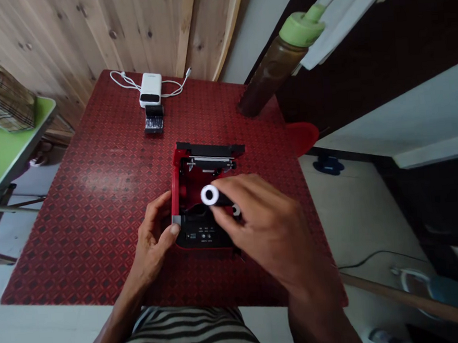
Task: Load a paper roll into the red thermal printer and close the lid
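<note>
Roll [209, 195] is sitting pinched between thumb and fingers of my right hand [265, 211], white ring end facing up at me. Its long axis is running almost end-on, dark side slanting back rightward into my grip, so it's not lining up crosswise with the raised lid [212, 150]. From above it's overlapping the near part of the open red-and-black machine [202, 235]; can't tell how high. Left hand [155, 236], farther off, is resting half open against the machine's left edge, thumb on its near corner.
</note>
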The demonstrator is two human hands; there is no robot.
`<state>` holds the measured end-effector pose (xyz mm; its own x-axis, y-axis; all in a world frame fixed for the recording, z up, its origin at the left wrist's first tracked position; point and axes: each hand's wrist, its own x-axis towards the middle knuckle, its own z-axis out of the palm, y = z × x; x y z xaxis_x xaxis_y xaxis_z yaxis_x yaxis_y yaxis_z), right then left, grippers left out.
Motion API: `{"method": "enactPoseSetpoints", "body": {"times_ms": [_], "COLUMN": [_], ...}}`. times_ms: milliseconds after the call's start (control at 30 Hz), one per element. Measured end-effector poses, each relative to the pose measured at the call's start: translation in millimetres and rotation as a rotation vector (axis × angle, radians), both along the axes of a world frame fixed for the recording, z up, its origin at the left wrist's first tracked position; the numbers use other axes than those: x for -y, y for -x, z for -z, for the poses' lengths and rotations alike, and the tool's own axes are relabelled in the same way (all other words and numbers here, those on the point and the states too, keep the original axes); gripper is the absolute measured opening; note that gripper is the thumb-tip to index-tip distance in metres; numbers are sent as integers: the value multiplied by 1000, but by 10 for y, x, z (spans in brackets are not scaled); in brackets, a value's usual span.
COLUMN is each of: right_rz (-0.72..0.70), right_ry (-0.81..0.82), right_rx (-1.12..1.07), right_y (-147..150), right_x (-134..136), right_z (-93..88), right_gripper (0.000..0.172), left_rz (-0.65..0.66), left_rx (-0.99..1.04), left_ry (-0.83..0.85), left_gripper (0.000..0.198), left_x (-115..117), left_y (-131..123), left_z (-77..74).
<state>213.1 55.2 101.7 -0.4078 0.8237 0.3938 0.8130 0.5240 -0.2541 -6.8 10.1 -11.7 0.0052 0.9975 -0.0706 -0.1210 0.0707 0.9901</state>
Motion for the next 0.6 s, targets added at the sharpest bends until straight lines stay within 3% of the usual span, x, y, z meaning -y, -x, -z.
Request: {"method": "enactPoseSetpoints", "body": {"times_ms": [100,200,267,400,600], "right_rz": [158,415,463,415,316], "right_ry": [16,97,173,309,418], "right_rx": [-320,-703,-852,-831,-750], "right_y": [-371,-626,-684,-620,-559], "right_x": [-79,-276,-404,-506,-469], "right_z": [124,487,778,1180,1298], "right_gripper": [19,27,35,32,27], "left_rz": [1,-6,-7,-28,-34], "left_rx": [-1,-19,-38,-70,-80], "left_ry": [2,-5,-6,-7,13], "left_gripper": [65,66,67,68,70], "left_x": [3,7,7,6,2], "left_y": [8,12,12,6,2], "left_z": [4,0,-10,-32,-21]}}
